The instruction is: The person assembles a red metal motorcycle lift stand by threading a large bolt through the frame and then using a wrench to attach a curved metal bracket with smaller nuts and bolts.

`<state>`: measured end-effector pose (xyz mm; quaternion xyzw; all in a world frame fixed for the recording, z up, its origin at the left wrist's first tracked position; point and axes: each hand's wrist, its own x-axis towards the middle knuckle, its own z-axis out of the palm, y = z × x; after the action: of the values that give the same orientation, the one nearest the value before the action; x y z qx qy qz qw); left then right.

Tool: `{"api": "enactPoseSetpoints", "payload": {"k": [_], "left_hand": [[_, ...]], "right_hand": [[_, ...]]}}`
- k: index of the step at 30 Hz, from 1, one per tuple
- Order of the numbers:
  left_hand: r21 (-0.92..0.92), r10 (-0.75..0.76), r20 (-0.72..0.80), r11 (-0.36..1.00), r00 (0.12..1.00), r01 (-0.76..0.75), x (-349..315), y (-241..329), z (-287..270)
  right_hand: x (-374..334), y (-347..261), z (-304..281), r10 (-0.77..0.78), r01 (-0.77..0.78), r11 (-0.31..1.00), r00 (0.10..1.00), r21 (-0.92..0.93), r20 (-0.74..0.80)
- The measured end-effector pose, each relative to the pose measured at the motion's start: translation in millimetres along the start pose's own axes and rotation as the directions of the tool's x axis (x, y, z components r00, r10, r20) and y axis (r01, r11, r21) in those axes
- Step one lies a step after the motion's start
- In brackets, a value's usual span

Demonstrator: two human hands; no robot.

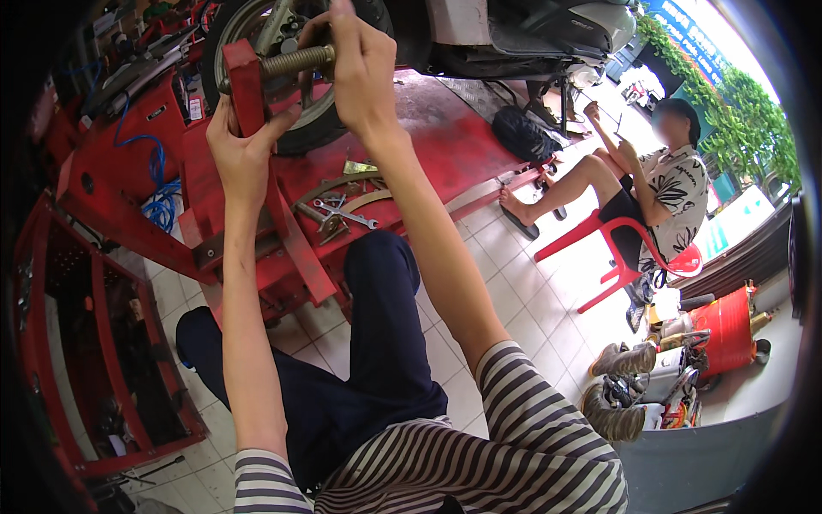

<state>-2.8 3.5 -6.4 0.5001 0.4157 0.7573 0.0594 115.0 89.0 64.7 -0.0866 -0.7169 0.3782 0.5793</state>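
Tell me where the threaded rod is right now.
In the head view, the threaded rod is near the top, left of centre, between the red metal bar and the right hand.

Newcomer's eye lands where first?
The threaded screw in a red bracket, upper left of centre: the left hand grips the bracket, the right hand is at the screw's right end. Then the person on a red plastic chair at right, and a wrench on the red platform.

My remote fisheye view: daylight whitens the tiled floor (pixel 524 293) past the right edge of the red platform (pixel 426 118); shadow deepens beyond its left edge; straight lines bend toward a black vignette.
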Motion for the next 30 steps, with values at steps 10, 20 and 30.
{"api": "enactPoseSetpoints", "payload": {"k": [10, 20, 30], "left_hand": [[-0.023, -0.049, -0.015, 0.999, 0.999, 0.048, 6, -2, 0], [-0.033, -0.030, -0.015, 0.999, 0.999, 0.029, 6, -3, 2], [-0.132, 0.059, -0.019, 0.989, 0.998, -0.061, 3, 2, 7]], "right_hand": [[16, 0, 11, -0.204, 0.196, 0.976, 0.976, -0.098, -0.078], [3, 25, 22, -0.061, 0.069, 0.994, 0.994, 0.088, -0.093], [-43, 19, 18, 0.141, -0.133, 0.986, 0.987, 0.102, -0.078]]}}
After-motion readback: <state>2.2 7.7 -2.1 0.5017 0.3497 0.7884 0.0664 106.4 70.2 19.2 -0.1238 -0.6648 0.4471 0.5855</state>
